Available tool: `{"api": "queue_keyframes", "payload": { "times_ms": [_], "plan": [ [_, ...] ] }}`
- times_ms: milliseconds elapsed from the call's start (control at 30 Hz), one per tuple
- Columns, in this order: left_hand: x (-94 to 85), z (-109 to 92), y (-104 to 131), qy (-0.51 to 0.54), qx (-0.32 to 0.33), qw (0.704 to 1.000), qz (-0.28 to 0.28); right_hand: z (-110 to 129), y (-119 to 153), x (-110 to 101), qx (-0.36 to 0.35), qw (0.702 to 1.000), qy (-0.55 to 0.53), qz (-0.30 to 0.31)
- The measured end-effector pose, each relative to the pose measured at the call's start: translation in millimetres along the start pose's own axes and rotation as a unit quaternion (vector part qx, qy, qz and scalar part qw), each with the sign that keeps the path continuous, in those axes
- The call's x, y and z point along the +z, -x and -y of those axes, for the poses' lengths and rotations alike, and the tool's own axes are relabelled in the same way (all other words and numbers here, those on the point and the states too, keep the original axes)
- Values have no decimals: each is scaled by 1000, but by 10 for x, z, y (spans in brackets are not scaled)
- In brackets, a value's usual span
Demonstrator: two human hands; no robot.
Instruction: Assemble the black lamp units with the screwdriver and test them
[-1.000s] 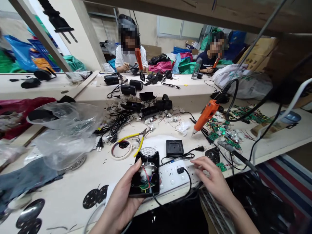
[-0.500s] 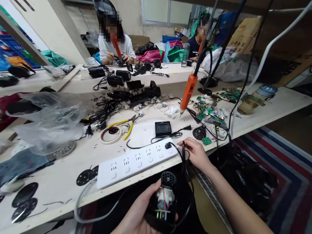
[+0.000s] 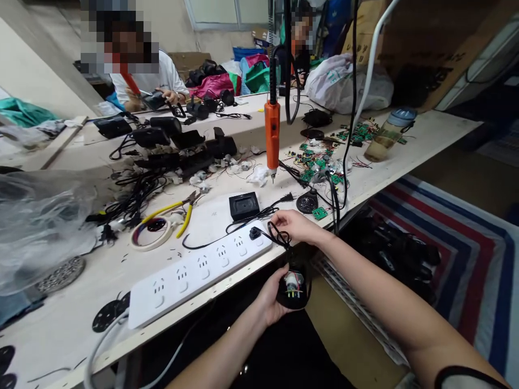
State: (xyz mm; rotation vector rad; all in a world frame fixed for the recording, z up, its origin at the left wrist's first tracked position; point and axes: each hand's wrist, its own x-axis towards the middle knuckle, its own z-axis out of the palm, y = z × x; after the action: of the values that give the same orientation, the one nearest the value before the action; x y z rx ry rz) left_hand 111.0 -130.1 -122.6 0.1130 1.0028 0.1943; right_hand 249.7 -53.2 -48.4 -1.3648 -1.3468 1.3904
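My left hand (image 3: 271,298) is wrapped round a black round housing (image 3: 300,303) just off the table's front edge. The housing is open towards me and shows a small white motor (image 3: 291,280) with thin wires and a little circuit board. Above it, my right hand (image 3: 297,225) pinches a looped black power cord (image 3: 279,235), which hangs down to the housing. Close to those fingers is the right end of a white power strip (image 3: 194,280). A black plug (image 3: 254,233) sits in its end socket, with a cord running towards my right hand.
An orange electric screwdriver (image 3: 272,135) hangs over the table. Behind the strip lie a black box (image 3: 244,205), yellow-handled cutters (image 3: 185,221) and a tape roll (image 3: 151,243). Green circuit boards (image 3: 320,214) and a bottle (image 3: 385,141) are to the right. Two people sit across the table.
My view has swung right and the scene has slid left. My left hand has brought the housing up and forward, closer to my right hand, which now holds the cord in a loop.
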Motion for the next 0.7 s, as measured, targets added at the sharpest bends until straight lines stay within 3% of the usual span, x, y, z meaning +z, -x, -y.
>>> {"api": "queue_keyframes", "payload": {
  "times_ms": [200, 267, 367, 433, 600, 700],
  "plan": [
    [82, -18, -118, -3, -5, 1000, -13, 399, 121, 76, 19, 998, 6, -55],
    [115, -16, -167, 1, -10, 1000, -9, 486, 225, 175, -32, 991, 104, -74],
    [134, 1, -201, 6, -4, 1000, 0, 558, 387, 303, -172, 942, 272, -95],
    [127, 9, -200, 6, 3, 1000, 4, 585, 453, 337, -218, 911, 339, -84],
    [102, -18, -171, 9, 8, 1000, 13, 612, 421, 302, -169, 892, 419, -8],
    [98, -47, -156, 10, -2, 1000, 18, 598, 364, 291, -174, 874, 453, 23]
  ]
}}
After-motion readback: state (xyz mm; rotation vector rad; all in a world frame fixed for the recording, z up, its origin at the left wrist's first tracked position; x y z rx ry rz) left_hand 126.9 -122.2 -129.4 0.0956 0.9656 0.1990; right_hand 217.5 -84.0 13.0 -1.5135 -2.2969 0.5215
